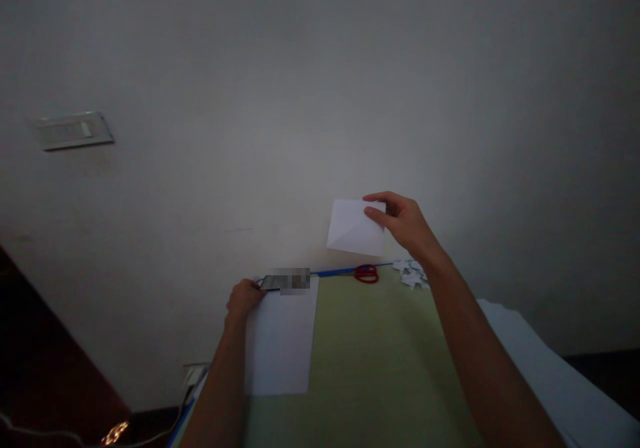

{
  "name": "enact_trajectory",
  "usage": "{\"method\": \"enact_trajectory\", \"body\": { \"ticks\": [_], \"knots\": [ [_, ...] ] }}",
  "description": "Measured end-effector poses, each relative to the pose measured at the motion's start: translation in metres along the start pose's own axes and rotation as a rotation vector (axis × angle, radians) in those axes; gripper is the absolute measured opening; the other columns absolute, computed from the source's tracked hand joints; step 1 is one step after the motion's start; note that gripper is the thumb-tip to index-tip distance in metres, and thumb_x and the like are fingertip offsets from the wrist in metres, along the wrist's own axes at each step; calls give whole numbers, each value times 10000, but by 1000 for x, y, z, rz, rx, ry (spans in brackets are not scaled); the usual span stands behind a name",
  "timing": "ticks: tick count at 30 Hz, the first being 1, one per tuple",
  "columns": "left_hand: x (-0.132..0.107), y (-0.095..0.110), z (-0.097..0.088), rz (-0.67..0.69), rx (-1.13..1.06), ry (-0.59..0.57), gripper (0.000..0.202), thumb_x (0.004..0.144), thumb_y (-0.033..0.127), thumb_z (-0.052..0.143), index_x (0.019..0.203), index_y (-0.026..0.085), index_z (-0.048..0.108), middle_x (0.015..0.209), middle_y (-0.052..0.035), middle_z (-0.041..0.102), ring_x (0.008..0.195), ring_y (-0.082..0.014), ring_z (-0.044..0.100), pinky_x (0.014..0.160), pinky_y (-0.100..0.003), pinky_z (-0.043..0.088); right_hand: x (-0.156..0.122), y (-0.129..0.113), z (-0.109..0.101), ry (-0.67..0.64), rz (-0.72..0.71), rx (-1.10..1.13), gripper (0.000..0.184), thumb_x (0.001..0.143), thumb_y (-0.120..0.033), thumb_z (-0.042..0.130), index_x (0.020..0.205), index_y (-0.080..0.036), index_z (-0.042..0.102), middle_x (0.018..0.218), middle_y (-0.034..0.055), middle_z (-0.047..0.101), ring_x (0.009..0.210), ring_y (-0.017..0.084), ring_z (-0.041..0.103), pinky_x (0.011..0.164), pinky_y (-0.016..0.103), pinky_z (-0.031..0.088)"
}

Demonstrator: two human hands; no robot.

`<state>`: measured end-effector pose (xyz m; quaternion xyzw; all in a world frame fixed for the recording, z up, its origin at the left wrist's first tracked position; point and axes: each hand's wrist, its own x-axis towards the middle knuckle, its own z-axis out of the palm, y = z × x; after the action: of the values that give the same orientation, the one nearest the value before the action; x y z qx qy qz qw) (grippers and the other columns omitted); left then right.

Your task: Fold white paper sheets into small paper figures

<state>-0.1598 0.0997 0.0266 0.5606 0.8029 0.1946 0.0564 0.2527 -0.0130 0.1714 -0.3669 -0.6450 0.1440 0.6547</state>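
Observation:
My right hand (403,218) is closed in a pinch on the upper right corner of a folded sheet of white paper (354,228). The paper is raised above the table's far edge, in front of the wall, and a diagonal crease crosses it. At the far left of the table, my left hand (243,298) is closed on the left end of a dark, flat phone (271,283), whose right part is blurred out. Beneath the phone lies a stack or sheet of plain white paper (283,348). Most of the left fingers are hidden.
Red-handled scissors (367,274) lie at the back edge of the green tabletop (375,368). Several white paper cutouts (413,276) are to their right. A large white sheet (540,361) lies beyond my right forearm. The wall carries a switch plate (74,131); a cable (165,435) runs low at left.

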Motion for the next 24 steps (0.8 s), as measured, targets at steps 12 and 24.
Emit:
{"method": "enact_trajectory", "body": {
  "ticks": [12, 24],
  "knots": [
    [-1, 4, -6, 48, -28, -50, 187, 740, 313, 752, 879, 193, 787, 982, -122, 801, 1005, -278, 747, 730, -264, 526, 0, 0, 1, 0, 11, 18, 303, 782, -378, 765, 1045, -229, 783, 707, -9, 579, 628, 145, 447, 578, 296, 320],
    [-24, 47, -66, 145, -243, 12, 272, 789, 370, 685, 847, 109, 733, 919, -207, 765, 908, -338, 732, 654, -339, 534, 1, 0, 2, -4, -17, 9, 304, 791, -370, 767, 1062, -233, 778, 842, 26, 674, 667, 155, 532, 606, 302, 415]
  ]
}}
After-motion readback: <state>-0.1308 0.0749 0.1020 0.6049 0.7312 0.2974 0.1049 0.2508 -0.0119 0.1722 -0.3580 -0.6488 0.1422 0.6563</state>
